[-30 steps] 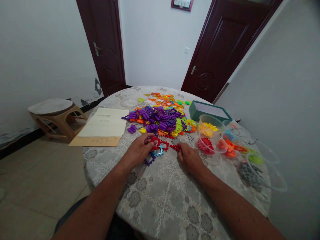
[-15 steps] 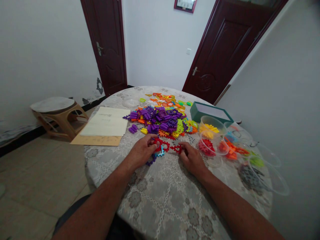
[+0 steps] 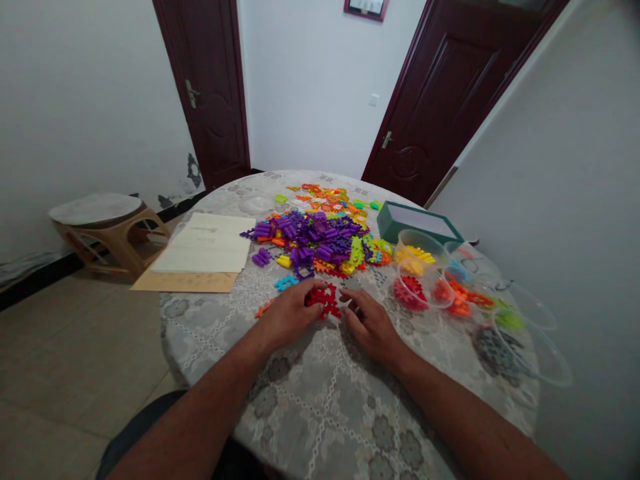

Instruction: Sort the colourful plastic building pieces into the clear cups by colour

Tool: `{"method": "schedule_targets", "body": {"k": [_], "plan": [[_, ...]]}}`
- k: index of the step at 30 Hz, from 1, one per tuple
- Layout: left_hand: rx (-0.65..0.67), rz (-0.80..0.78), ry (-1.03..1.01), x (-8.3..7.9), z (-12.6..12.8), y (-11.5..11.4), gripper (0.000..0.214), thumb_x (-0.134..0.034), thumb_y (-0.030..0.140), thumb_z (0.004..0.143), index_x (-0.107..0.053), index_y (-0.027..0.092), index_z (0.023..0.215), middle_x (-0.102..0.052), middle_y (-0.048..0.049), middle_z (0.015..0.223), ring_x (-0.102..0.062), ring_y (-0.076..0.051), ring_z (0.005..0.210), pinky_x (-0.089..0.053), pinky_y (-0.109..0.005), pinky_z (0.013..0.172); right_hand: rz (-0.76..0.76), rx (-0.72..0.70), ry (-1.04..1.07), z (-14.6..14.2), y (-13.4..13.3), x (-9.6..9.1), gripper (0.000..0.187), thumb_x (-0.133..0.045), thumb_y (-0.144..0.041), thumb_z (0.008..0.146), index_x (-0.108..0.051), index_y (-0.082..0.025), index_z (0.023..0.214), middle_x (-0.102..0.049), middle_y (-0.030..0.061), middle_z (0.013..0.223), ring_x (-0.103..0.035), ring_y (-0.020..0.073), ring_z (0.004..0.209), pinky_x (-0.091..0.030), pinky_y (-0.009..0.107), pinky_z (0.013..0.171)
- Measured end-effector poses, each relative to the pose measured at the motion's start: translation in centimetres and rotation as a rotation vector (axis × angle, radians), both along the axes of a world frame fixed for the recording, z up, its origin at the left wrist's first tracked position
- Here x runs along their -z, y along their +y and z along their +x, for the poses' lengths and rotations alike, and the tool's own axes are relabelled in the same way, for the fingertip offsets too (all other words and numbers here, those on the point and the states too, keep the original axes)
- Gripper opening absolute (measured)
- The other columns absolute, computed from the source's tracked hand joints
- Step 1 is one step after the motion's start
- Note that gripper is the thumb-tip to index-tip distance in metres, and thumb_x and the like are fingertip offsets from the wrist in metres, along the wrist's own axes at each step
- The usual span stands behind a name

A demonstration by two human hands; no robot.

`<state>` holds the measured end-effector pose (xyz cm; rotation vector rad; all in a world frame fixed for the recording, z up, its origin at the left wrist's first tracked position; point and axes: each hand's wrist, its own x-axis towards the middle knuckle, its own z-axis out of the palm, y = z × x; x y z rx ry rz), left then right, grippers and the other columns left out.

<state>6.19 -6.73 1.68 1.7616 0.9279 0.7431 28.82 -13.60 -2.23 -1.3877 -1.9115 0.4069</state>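
Red plastic pieces [image 3: 331,304] lie on the tablecloth [image 3: 345,393], on the near side of the purple heap [image 3: 323,232]. The left hand [image 3: 293,309] has its thumb and fingers clamped on their left side. Just beside their right edge, the right hand [image 3: 373,323] has its thumb and forefinger apart. A blue piece [image 3: 285,283] lies near the left hand.

A hand could slide over the tablecloth [image 3: 345,407] between the forearms [image 3: 450,387], while farther ahead a heap of plastic pieces [image 3: 323,235] blocks the way, and see-through tubs [image 3: 436,243] with a green box [image 3: 391,230] behind them obstruct the right side.
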Motion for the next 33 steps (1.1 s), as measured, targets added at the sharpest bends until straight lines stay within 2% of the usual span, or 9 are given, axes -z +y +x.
{"method": "schedule_targets", "body": {"k": [2,4,9,13,19,23,27,30,33], "plan": [[-0.112,0.002,-0.008,0.1,-0.5,0.8,0.040,-0.066,0.023,0.084,-0.073,0.024,0.123,-0.080,-0.0071,0.111,-0.074,-0.025,0.100,-0.058,-0.038,0.092,0.102,-0.009,-0.189,0.1,0.4,0.0,0.042,-0.054,-0.019,0.102,-0.060,-0.022,0.143,-0.066,0.0146,0.135,-0.062,0.0274,0.120,-0.052,0.046,0.105],[-0.207,-0.011,-0.036,0.2,-0.9,1.5,0.043,-0.066,0.025,0.084,-0.070,0.023,0.126,-0.079,-0.0079,0.112,-0.075,-0.025,0.100,-0.059,-0.039,0.091,0.114,-0.001,-0.372,0.0,0.7,-0.1,0.041,-0.056,-0.021,0.102,-0.062,-0.022,0.142,-0.060,0.0168,0.144,-0.053,0.0319,0.133,-0.046,0.054,0.114],[-0.266,-0.091,-0.136,0.3,-1.4,1.9,0.049,-0.066,0.023,0.081,-0.068,0.023,0.130,-0.079,-0.0075,0.112,-0.075,-0.025,0.099,-0.061,-0.037,0.086,0.054,0.066,-0.546,-0.4,0.7,-0.6,0.034,-0.059,-0.030,0.103,-0.066,-0.024,0.136,-0.053,0.0165,0.152,-0.048,0.0350,0.138,-0.045,0.057,0.114],[-0.255,-0.123,-0.156,0.0,-1.2,1.5,0.050,-0.065,0.021,0.079,-0.068,0.022,0.129,-0.080,-0.0083,0.108,-0.076,-0.025,0.096,-0.063,-0.037,0.083,0.077,0.093,-0.552,-0.3,0.5,-0.8,0.019,-0.062,-0.032,0.102,-0.069,-0.021,0.115,-0.057,0.0174,0.145,-0.051,0.0350,0.133,-0.048,0.055,0.110],[-0.243,-0.159,-0.181,0.3,-1.0,1.4,0.048,-0.063,0.019,0.080,-0.067,0.022,0.128,-0.078,-0.0104,0.114,-0.076,-0.025,0.100,-0.063,-0.036,0.082,0.065,0.077,-0.527,-0.3,0.4,-1.0,0.012,-0.061,-0.031,0.102,-0.067,-0.020,0.103,-0.067,0.0154,0.121,-0.057,0.0321,0.117,-0.051,0.052,0.102],[-0.215,-0.197,-0.171,0.4,-0.7,1.3,0.049,-0.058,0.017,0.083,-0.063,0.022,0.131,-0.075,-0.0109,0.118,-0.075,-0.023,0.099,-0.064,-0.035,0.079,0.069,0.093,-0.532,-0.3,0.3,-0.9,0.012,-0.061,-0.030,0.101,-0.066,-0.020,0.105,-0.067,0.0152,0.117,-0.059,0.0307,0.110,-0.052,0.047,0.098],[-0.177,-0.232,-0.181,0.2,-0.5,1.0,0.049,-0.057,0.016,0.083,-0.062,0.023,0.132,-0.074,-0.0098,0.116,-0.075,-0.021,0.097,-0.064,-0.033,0.078,0.084,0.102,-0.543,0.6,0.8,-0.2,0.017,-0.049,-0.022,0.103,-0.066,-0.019,0.106,-0.069,0.0126,0.102,-0.062,0.0278,0.099,-0.052,0.040,0.089],[-0.147,-0.245,-0.191,0.2,-0.4,0.8,0.050,-0.057,0.015,0.084,-0.062,0.023,0.133,-0.074,-0.0085,0.111,-0.074,-0.019,0.093,-0.064,-0.032,0.078,0.062,0.179,-0.458,1.6,1.1,0.0,0.026,-0.040,-0.025,0.105,-0.064,-0.021,0.093,-0.067,0.0084,0.085,-0.063,0.0244,0.081,-0.049,0.036,0.076],[-0.118,-0.253,-0.189,0.5,-0.4,0.6,0.049,-0.057,0.016,0.085,-0.062,0.022,0.133,-0.073,-0.0074,0.109,-0.073,-0.018,0.089,-0.064,-0.033,0.078,-0.005,0.273,-0.232,2.0,0.9,-0.6,0.031,-0.038,-0.033,0.106,-0.059,-0.023,0.085,-0.065,0.0045,0.075,-0.062,0.0221,0.070,-0.045,0.033,0.068]]}}
